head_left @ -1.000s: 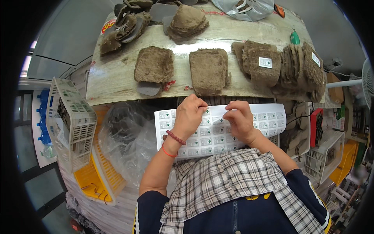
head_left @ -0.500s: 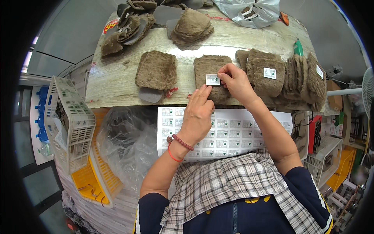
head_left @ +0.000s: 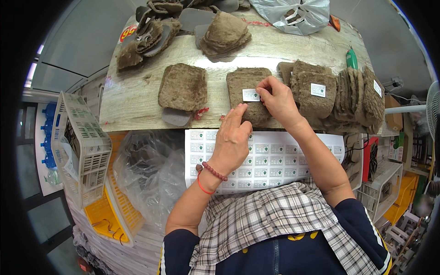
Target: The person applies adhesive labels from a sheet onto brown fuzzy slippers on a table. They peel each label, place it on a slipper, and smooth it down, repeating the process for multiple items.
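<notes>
A white label (head_left: 250,95) with a small green mark lies over a brown fuzzy pad (head_left: 243,80) at the middle of the table's near edge. My right hand (head_left: 280,104) pinches the label's right end between thumb and fingertips. My left hand (head_left: 232,143) has its fingers stretched out, the fingertips touching the pad's near part just below the label. Whether the label is fully flat against the pad cannot be made out. Beneath my hands, a sheet of labels (head_left: 263,172) spreads over my lap, up to the table edge.
Labelled pads (head_left: 316,101) stand in stacks on the right, near a green-capped bottle (head_left: 351,58). More pads (head_left: 183,87) lie to the left, with loose piles (head_left: 224,32) behind. A plastic bag (head_left: 293,16) sits at the back. Crates (head_left: 82,146) stand left of the table (head_left: 133,101).
My left hand has drawn back slightly toward me, its fingertips now a little lower on the pad. My right hand still pinches the label in nearly the same place.
</notes>
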Motion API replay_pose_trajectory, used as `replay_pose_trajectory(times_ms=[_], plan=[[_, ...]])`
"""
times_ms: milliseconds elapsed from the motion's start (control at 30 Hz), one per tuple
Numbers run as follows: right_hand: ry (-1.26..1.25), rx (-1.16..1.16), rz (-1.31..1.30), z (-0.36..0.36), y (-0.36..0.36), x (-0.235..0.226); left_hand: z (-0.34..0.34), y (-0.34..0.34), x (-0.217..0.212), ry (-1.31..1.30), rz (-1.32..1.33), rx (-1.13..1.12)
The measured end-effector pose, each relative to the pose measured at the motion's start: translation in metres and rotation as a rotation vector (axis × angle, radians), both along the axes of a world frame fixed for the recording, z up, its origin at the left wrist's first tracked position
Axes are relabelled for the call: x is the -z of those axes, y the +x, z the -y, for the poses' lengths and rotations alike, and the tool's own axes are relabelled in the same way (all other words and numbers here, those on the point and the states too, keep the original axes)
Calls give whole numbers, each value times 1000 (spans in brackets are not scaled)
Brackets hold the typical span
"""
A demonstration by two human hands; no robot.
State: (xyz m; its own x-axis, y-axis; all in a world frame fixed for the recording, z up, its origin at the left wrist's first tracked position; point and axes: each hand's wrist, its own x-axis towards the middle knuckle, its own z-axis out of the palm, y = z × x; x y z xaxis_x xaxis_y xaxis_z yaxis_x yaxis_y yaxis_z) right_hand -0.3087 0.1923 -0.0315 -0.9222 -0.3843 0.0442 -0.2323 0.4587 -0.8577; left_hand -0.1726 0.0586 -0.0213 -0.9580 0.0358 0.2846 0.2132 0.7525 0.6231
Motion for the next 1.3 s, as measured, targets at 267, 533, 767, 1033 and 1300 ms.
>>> replay_pose_trajectory(times_ms=[267, 533, 767, 1033, 1300], plan=[[3, 7, -46, 1, 3, -7, 1, -4, -2, -56, 4, 15], [91, 25, -141, 4, 5, -2, 1, -8, -4, -111, 28, 43], [265, 74, -242, 10, 14, -7, 1, -10, -5, -171, 34, 50], [89, 213, -39, -2, 12, -3, 0, -14, -8, -194, 128, 42], [196, 220, -185, 3, 19, -6, -1, -17, -3, -180, 106, 19]])
